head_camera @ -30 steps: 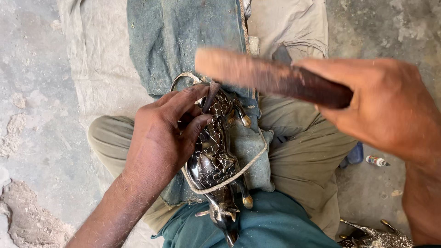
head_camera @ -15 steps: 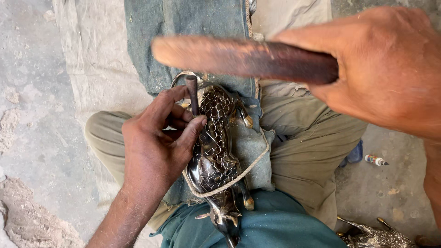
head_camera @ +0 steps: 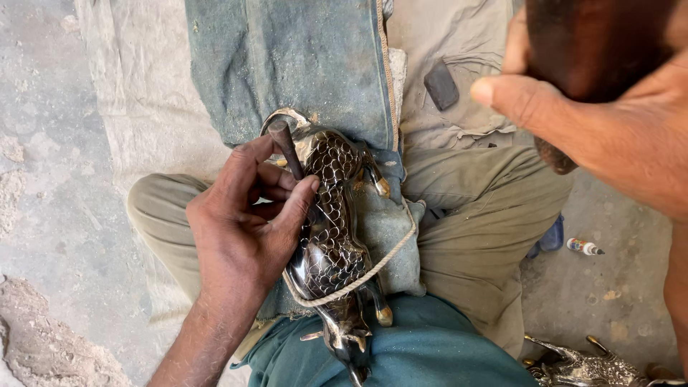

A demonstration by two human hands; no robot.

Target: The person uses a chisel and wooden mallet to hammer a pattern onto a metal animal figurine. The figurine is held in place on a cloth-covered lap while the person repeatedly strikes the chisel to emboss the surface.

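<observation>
Left hand [head_camera: 247,229] is pinching a short dark metal punch [head_camera: 285,147] between thumb and fingers, holding it upright with its tip on a dark metal animal figurine [head_camera: 331,251], so the punch's flat top is facing up toward the raised mallet. That figurine, covered in a scale-like pattern with brass-coloured feet, is lying on a folded blue cloth pad [head_camera: 390,236] across the person's lap, and a loop of pale rope [head_camera: 373,269] is passing over its body, seemingly pinning it down so it is not shifting. Right hand [head_camera: 609,122] is gripping a dark wooden mallet [head_camera: 588,50], lifted high to the right of the figurine. A small dark block [head_camera: 441,84] is resting on cloth beyond the figurine. Another metal figurine [head_camera: 588,367] is lying on the floor, right of it.
</observation>
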